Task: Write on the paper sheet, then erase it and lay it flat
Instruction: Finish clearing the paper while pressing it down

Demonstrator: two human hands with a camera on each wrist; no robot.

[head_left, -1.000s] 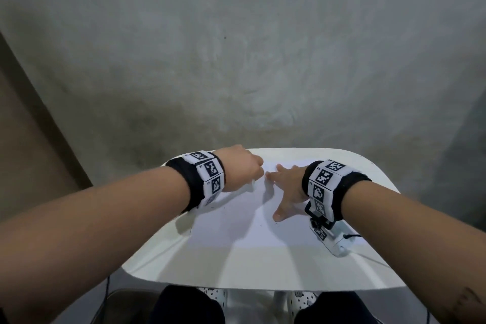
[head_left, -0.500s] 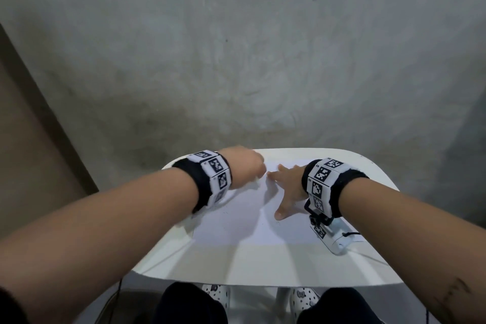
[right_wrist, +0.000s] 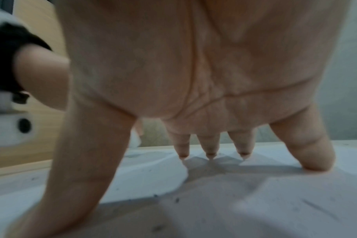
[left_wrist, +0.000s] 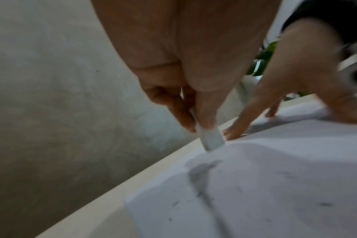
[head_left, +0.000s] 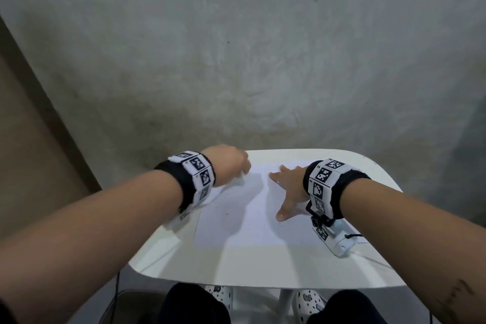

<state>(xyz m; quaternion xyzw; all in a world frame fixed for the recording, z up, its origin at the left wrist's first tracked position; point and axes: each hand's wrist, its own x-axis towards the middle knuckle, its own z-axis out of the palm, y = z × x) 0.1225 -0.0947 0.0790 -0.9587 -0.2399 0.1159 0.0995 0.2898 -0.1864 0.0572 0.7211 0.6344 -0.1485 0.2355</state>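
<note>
A white paper sheet lies on the small white table. My left hand pinches a small white eraser between thumb and fingers, its lower end on the sheet near the far edge. A grey smudge and dark eraser crumbs mark the paper beside it. My right hand is spread flat, with straight fingertips and thumb pressing the sheet down to the right of the eraser. In the head view the eraser is hidden by the left hand.
A grey concrete wall rises just behind the table. A brown panel stands at the left. The person's knees and patterned shoes show below the table's near edge. A wrist camera rests on the sheet's right corner.
My left hand has slid left and a little away from the right hand, taking the eraser across the paper. The right hand stays pressed in place.
</note>
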